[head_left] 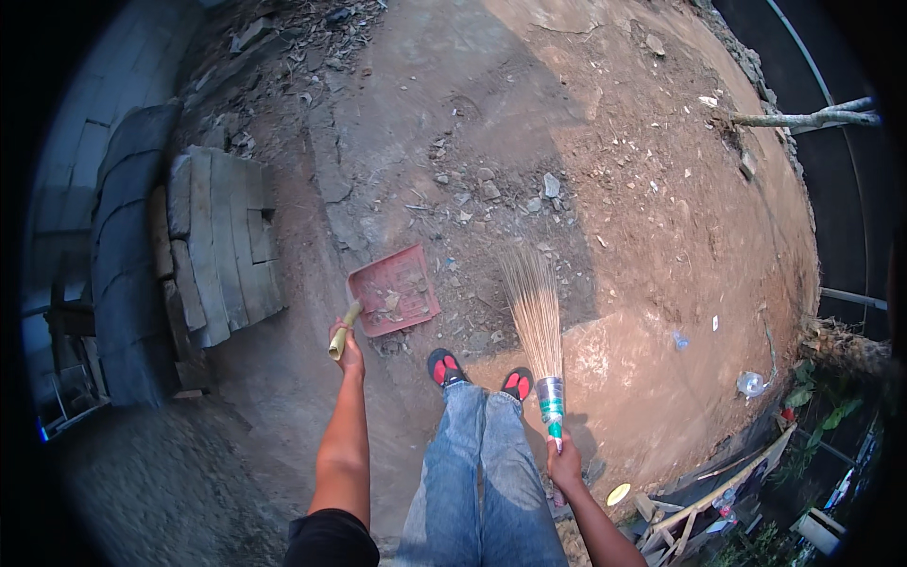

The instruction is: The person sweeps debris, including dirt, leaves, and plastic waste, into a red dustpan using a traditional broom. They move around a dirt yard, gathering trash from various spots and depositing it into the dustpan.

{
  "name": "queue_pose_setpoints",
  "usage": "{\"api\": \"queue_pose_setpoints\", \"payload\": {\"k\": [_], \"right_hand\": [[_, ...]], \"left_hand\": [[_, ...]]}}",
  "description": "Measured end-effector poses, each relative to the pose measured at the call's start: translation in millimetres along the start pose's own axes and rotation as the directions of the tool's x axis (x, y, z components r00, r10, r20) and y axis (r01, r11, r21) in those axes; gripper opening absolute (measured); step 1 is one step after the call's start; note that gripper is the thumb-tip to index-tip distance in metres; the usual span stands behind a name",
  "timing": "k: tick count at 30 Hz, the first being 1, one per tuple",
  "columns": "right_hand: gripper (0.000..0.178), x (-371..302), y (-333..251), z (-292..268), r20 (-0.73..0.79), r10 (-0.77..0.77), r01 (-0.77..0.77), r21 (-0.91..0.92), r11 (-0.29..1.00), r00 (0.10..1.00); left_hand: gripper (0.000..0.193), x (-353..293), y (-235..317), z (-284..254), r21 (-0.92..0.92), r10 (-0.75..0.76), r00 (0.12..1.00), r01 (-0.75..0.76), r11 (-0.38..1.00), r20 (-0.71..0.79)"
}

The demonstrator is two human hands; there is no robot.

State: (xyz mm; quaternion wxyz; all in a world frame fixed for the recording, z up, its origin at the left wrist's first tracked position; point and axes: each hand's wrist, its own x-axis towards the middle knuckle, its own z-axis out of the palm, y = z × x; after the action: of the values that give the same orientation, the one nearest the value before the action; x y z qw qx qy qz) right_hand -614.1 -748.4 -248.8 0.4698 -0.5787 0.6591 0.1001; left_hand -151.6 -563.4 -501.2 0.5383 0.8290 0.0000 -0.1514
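Observation:
My left hand point(350, 352) is closed round the pale tube handle of a red dustpan point(408, 304). The pan lies on the dirt ahead and to the left of my feet, with some leaves and grit in it. In my right hand point(564, 465) is a stick broom point(532, 317), gripped at its lower end below a wrapped, green-banded collar. Its bristles fan out forward over the ground, to the right of the pan and apart from it. Loose stones and debris point(491, 189) lie scattered beyond the pan and the bristle tips.
Stacked grey planks or blocks point(222, 246) stand at the left, beside dark ridged sheets point(137, 236). A rubble heap point(302, 57) lies at the far left. On the right are a branch point(803, 119), a clear plastic cup point(751, 384), and scrap wood point(699, 506) along the ground's edge.

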Motion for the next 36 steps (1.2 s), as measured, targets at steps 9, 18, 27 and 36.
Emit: {"api": "queue_pose_setpoints", "payload": {"k": [9,18,27,36], "right_hand": [[0.034,21.8,-1.8,93.4,0.252,-0.081,0.103,-0.075,0.992,0.964],[0.036,-39.2,-23.6,30.1,0.319,-0.12,0.142,-0.046,0.989,0.94],[0.033,74.1,38.5,41.4,-0.034,-0.034,0.03,-0.113,0.993,0.999],[0.036,-7.7,-20.4,54.6,0.415,-0.135,0.173,-0.055,0.983,0.9]], "left_hand": [[0.021,-12.6,4.8,13.5,0.015,0.045,0.997,-0.044,0.999,-0.055],[0.024,-2.8,-2.9,2.0,-0.07,-0.021,0.999,0.018,0.997,-0.049],[0.025,-21.1,14.3,27.4,0.048,0.063,0.998,-0.063,0.997,0.0],[0.022,-21.4,18.3,30.0,-0.05,0.041,0.997,-0.045,0.998,-0.063]]}}
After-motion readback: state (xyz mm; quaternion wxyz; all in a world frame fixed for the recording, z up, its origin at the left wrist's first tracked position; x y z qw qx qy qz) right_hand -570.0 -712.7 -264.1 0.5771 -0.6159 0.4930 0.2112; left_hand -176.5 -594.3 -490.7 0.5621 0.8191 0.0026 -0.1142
